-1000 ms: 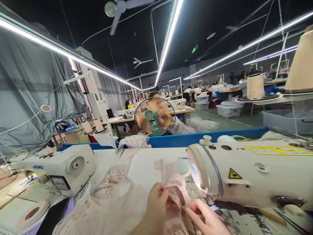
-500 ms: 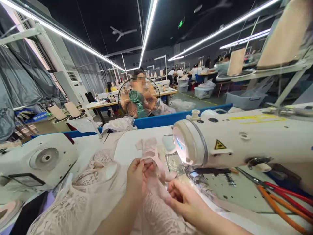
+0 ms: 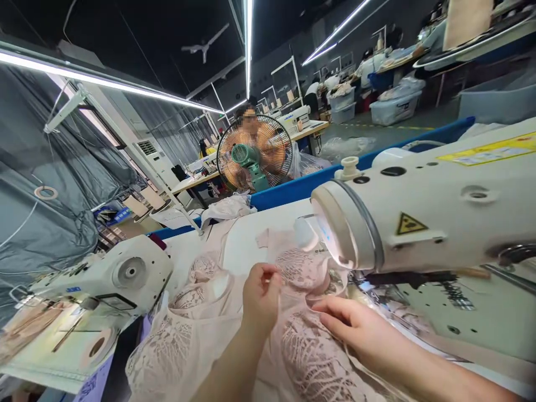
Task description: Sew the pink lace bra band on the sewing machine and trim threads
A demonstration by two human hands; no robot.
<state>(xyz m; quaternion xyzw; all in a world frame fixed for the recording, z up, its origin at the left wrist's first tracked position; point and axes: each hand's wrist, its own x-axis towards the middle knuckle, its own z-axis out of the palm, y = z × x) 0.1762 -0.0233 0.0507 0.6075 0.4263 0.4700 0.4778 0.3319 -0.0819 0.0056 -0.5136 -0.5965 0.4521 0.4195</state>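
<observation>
A pale pink lace bra [image 3: 312, 340] lies across the front of the white table, its far cup close to the sewing machine's needle end. My left hand [image 3: 262, 296] is closed, thumb and forefinger pinching at the bra's left edge between the lace parts. On the other side my right hand [image 3: 352, 324] has its thumb and fingertips on the edge between the cups; the exact grip is partly hidden. Another pale pink lace piece [image 3: 163, 340] is spread to the left of my left forearm. The lit head of the white sewing machine [image 3: 347, 223] stands just beyond my right hand.
A second sewing machine [image 3: 129, 268] stands at left beside a tape roll [image 3: 98, 346]. Past the blue table edge [image 3: 288, 190] a green fan [image 3: 247, 156] faces a seated person. Plastic bins [image 3: 396, 106] and other workers are farther back. A crumpled pale cloth [image 3: 228, 206] lies at the table's back.
The view has swung right-side-up and tilted, showing more of the left machine. The strap part that was lifted between my hands now lies lower, with the lace cup spread flat.
</observation>
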